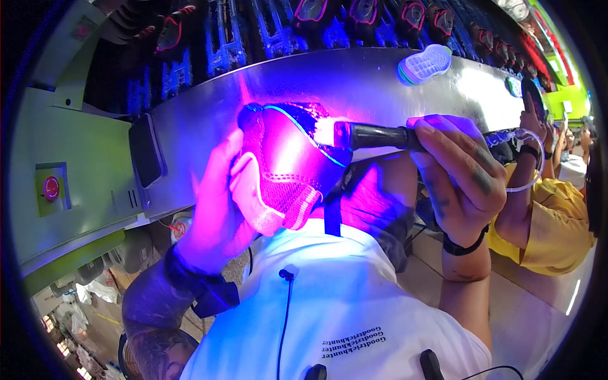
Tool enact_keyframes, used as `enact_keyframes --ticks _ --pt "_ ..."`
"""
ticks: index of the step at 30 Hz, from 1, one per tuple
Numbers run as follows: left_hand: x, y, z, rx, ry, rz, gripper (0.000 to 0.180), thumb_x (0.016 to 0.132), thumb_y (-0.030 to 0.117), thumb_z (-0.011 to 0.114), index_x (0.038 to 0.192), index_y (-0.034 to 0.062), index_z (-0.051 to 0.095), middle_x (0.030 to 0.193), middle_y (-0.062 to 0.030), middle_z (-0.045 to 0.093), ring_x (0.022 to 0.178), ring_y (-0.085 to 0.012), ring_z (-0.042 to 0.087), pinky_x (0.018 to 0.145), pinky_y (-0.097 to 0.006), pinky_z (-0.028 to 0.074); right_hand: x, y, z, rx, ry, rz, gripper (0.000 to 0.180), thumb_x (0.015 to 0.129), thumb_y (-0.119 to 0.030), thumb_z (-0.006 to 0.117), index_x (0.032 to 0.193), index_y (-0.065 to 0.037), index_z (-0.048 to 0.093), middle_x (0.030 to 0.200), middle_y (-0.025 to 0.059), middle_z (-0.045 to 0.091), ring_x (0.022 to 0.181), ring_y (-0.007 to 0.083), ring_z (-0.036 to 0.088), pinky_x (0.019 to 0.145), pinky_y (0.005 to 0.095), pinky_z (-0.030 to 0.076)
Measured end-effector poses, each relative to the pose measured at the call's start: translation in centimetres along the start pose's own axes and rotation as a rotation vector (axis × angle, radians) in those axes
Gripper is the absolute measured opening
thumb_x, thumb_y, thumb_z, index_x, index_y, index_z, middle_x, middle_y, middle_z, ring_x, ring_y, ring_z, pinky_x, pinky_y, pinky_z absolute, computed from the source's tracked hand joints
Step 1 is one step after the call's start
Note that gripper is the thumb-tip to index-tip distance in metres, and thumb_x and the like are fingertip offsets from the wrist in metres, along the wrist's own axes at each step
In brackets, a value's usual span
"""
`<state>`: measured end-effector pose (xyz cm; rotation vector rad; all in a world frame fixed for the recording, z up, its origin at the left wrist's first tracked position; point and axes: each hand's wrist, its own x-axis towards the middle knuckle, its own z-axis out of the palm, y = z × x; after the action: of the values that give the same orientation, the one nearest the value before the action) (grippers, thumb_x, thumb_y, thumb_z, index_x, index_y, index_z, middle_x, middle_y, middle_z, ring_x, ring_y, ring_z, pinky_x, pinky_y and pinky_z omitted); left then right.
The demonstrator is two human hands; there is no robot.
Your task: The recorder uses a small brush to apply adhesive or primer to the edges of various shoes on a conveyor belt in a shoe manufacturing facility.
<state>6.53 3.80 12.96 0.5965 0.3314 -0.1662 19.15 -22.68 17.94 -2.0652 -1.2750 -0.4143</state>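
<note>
My left hand (218, 196) grips a shoe upper (278, 149) above my lap, its fingers wrapped around the side with the knitted collar. Strong pink and violet light falls on the upper and on that hand. Between the fingers of my right hand (465, 168) is a black-handled brush (380, 136), pointing left. Its pale tip touches or nearly touches the dark edge of the upper; glare hides the exact contact. A clear tube (535, 161) curves behind my right wrist and seems to run to the brush.
A metal ledge (209, 98) crosses in front of me, with a pale shoe sole (425, 64) on it. Beyond stand racks with several dark shoes (364, 11). A green machine panel with a red button (50, 188) is at left. At right works a person in a yellow shirt (554, 221).
</note>
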Motion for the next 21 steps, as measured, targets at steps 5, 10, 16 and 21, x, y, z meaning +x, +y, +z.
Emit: enact_keyframes --ticks 5,10,16,21 --pt "-1.4 -2.0 -0.5 -0.363 0.073 -0.313 0.073 0.102 0.062 0.044 0.143 0.0014 0.046 0.116 -0.0213 0.066 0.091 -0.0321 0.071 0.075 -0.041 0.062 0.8 0.2 -1.1 0.044 0.001 -0.026 0.034 0.081 0.001 0.075 0.115 0.003 0.074 0.103 0.0181 0.076 0.098 0.0331 0.073 0.088 0.0401 0.055" --pt "-1.9 -4.6 0.7 -0.569 -0.064 -0.299 0.072 0.105 0.06 0.036 0.141 -0.0012 0.046 0.107 -0.0279 0.065 0.081 -0.034 0.073 0.065 -0.039 0.063 0.3 1.6 -0.9 0.154 0.026 -0.046 0.034 0.08 0.0 0.075 0.114 0.0 0.075 0.103 0.0183 0.076 0.093 0.0337 0.072 0.082 0.0384 0.056" --pt "-2.5 -7.4 0.0 -0.628 -0.053 -0.387 0.066 0.095 0.053 0.065 0.126 -0.0042 0.054 0.117 -0.018 0.047 0.082 -0.0207 0.065 0.071 -0.023 0.057 -1.4 3.4 1.2 0.281 0.13 -0.054 0.037 0.08 0.0 0.078 0.117 -0.004 0.076 0.107 0.0123 0.076 0.094 0.0302 0.074 0.082 0.039 0.058" --pt "-2.0 -8.7 -0.2 -0.832 -0.185 -0.453 0.071 0.1 0.051 0.059 0.146 0.0004 0.041 0.116 -0.0226 0.057 0.08 -0.0213 0.064 0.07 -0.028 0.056 -2.6 3.5 2.2 0.341 0.127 0.029 0.037 0.08 -0.001 0.078 0.117 -0.006 0.076 0.108 0.0113 0.076 0.095 0.0306 0.073 0.084 0.04 0.058"
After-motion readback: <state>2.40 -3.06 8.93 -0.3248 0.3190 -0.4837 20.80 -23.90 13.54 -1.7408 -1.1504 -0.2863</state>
